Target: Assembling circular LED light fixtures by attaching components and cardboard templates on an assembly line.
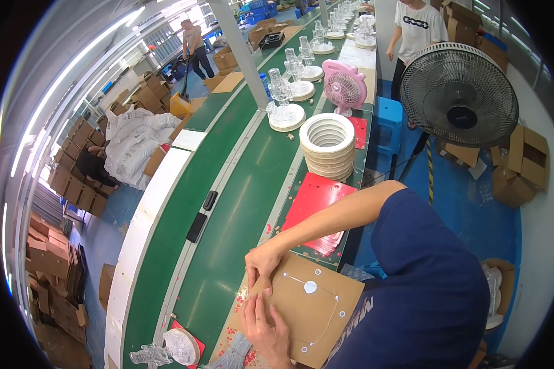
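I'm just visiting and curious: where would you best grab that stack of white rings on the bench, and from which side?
Take the stack of white rings low on its outer wall, both palms on opposite sides, coming from the bench's outer edge. It stands upright and tall, so a top grip would probably lift only a few rings.

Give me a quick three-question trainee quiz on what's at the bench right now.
1. True or false: both hands touch the cardboard sheet.
2. What stands just beyond the stack of white rings? A) pink fan B) blue crate C) red bucket
3. What colour are the sheets between the rings and the cardboard?

Key:
1. True: the left hand and right hand both rest at its left edge.
2. A, the pink fan.
3. Red.
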A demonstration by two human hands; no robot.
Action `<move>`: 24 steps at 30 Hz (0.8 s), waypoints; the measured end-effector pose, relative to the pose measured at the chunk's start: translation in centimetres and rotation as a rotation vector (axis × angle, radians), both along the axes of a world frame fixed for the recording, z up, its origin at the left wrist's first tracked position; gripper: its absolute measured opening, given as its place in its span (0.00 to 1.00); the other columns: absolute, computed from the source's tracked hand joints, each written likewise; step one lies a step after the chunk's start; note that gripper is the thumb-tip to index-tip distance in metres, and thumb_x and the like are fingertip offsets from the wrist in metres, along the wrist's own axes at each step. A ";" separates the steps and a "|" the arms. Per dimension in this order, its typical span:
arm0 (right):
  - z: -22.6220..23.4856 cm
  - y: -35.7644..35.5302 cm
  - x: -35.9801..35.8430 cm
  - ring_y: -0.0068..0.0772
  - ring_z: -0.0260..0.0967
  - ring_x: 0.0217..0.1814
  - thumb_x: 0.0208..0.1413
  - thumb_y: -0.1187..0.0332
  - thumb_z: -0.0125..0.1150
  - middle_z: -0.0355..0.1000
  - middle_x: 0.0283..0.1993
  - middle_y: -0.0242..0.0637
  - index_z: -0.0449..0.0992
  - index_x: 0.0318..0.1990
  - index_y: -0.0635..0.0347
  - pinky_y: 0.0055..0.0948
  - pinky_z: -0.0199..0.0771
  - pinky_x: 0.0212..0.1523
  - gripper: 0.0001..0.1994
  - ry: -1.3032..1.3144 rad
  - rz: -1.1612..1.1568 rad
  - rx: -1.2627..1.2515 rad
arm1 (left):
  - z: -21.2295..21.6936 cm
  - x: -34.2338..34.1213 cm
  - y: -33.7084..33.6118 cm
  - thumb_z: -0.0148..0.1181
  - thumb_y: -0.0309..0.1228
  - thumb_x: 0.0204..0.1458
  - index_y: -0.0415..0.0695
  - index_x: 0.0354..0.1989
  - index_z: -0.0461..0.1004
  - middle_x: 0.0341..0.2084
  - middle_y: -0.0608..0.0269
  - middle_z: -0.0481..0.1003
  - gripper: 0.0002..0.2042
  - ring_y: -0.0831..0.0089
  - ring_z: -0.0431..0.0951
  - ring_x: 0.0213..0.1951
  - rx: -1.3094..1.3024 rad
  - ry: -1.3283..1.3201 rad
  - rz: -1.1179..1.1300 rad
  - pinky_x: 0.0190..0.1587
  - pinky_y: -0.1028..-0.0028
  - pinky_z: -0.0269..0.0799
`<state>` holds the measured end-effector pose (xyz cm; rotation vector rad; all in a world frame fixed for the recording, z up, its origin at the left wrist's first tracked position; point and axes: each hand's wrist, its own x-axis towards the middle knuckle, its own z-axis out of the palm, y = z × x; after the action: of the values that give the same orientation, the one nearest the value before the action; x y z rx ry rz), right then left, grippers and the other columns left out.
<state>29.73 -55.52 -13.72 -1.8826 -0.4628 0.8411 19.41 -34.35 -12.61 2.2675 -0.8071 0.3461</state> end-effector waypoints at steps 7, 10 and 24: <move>0.3 0.0 -1.9 0.41 0.77 0.51 0.42 0.61 0.75 0.80 0.51 0.40 0.82 0.51 0.56 0.36 0.77 0.51 0.24 -0.445 -0.068 -0.045 | -0.3 0.6 0.9 0.61 0.19 0.50 0.38 0.53 0.77 0.52 0.47 0.73 0.19 0.48 0.73 0.55 0.171 -0.110 -0.046 0.56 0.56 0.70; -0.2 -0.3 -4.2 0.45 0.75 0.54 0.44 0.61 0.74 0.79 0.52 0.39 0.80 0.52 0.57 0.37 0.75 0.54 0.25 -0.552 -0.185 -0.019 | -0.6 0.5 0.8 0.61 0.20 0.50 0.39 0.54 0.76 0.51 0.47 0.73 0.20 0.48 0.73 0.55 0.193 -0.130 -0.050 0.56 0.56 0.70; -3.0 -1.3 -7.4 0.39 0.71 0.61 0.49 0.65 0.72 0.76 0.57 0.35 0.81 0.49 0.51 0.47 0.61 0.67 0.18 -0.915 -0.316 0.093 | -0.2 -0.2 0.0 0.64 0.25 0.50 0.38 0.53 0.77 0.54 0.47 0.73 0.20 0.50 0.73 0.57 0.296 -0.142 -0.067 0.51 0.56 0.71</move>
<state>22.32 -56.86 -16.69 -2.1005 -0.7026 -0.2926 19.22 -34.32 -12.84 2.5026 -1.0651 0.3801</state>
